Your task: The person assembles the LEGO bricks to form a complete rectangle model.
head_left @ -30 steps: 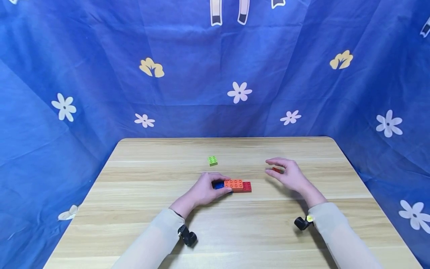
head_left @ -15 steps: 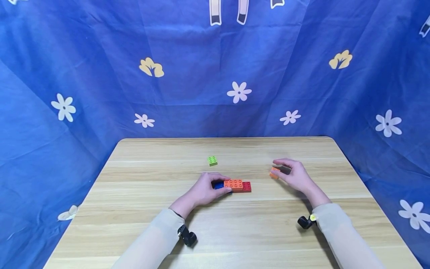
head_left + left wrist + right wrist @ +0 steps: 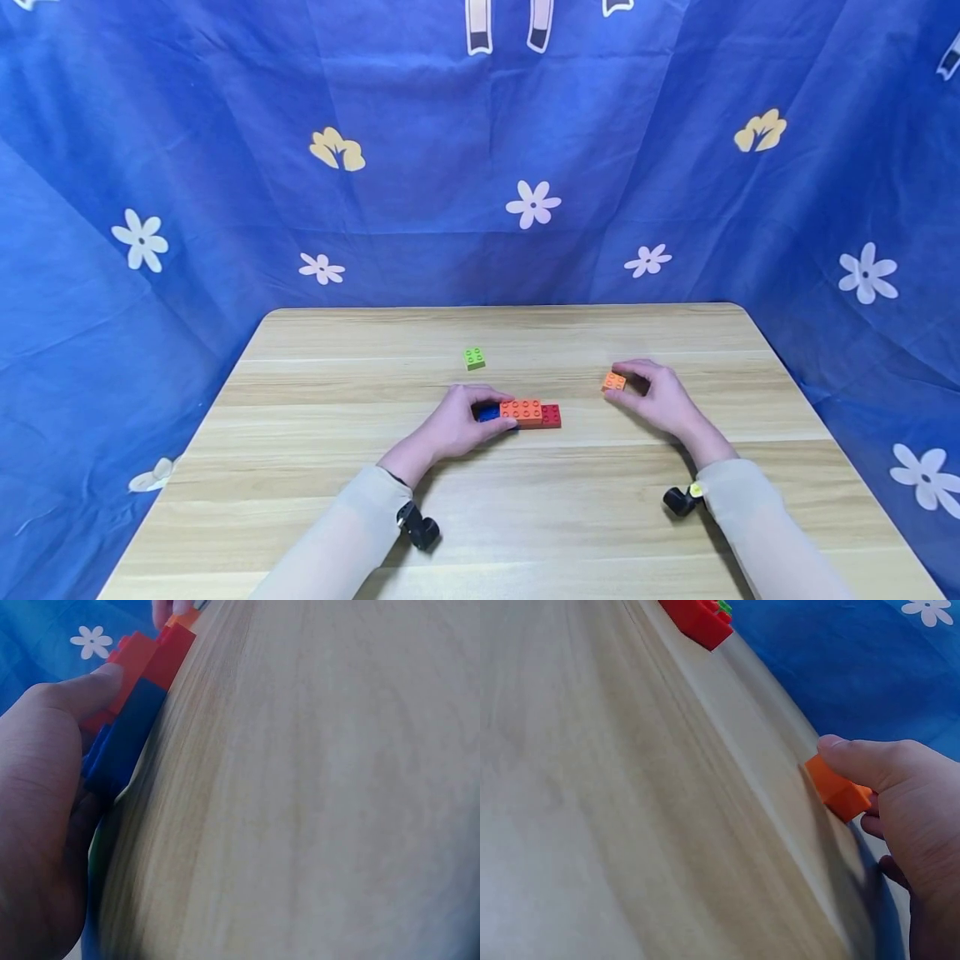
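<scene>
Fingers of the left hand (image 3: pixel 452 423) grip one end of the stacked bricks (image 3: pixel 529 419), and those of the right hand (image 3: pixel 657 403) pinch a small orange brick (image 3: pixel 613 382). Behind everything hangs a blue cloth (image 3: pixel 420 150) with white flowers. Before it stands the bench (image 3: pixel 480 508) of pale wood, which carries the stack near its middle. On top is a long orange brick (image 3: pixel 521 409), over a blue brick (image 3: pixel 489 413) at the left and a red brick (image 3: pixel 551 416) at the right. To the right, well apart, is the small orange one; whether it touches the bench, I cannot tell. One small green brick (image 3: pixel 474 358) lies beyond the stack.
</scene>
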A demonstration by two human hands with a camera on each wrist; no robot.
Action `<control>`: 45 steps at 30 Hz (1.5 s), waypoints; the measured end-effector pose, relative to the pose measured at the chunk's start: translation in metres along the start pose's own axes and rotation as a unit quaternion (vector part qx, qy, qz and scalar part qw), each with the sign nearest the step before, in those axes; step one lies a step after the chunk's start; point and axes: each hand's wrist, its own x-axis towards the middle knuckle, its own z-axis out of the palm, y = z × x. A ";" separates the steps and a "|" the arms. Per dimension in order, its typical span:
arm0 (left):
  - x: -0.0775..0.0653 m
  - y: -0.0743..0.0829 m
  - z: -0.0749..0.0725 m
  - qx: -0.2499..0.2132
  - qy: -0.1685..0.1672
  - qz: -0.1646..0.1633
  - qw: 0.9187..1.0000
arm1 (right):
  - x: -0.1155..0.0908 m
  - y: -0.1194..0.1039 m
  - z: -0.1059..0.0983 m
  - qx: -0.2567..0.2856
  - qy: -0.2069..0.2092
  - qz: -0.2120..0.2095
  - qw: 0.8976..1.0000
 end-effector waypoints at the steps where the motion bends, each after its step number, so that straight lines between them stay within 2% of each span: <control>1: 0.000 0.000 0.000 0.000 0.001 0.001 1.000 | 0.000 0.000 0.001 -0.003 0.000 0.000 1.000; 15: 0.000 0.002 0.000 0.003 0.000 0.004 1.000 | -0.004 0.002 0.009 -0.021 0.032 -0.026 0.999; 22: 0.001 0.002 0.000 0.007 0.000 -0.001 1.000 | -0.003 -0.003 0.009 0.010 0.045 -0.023 0.999; 31: 0.000 0.001 0.000 0.006 0.000 -0.005 1.000 | 0.001 -0.016 0.009 0.023 0.026 0.004 0.999; 39: 0.000 0.003 -0.001 0.006 -0.002 -0.005 1.000 | 0.004 -0.028 0.010 0.062 0.010 0.009 0.998; 45: 0.000 0.002 -0.001 0.005 -0.002 -0.009 1.000 | 0.006 -0.038 0.015 0.067 -0.008 0.008 0.998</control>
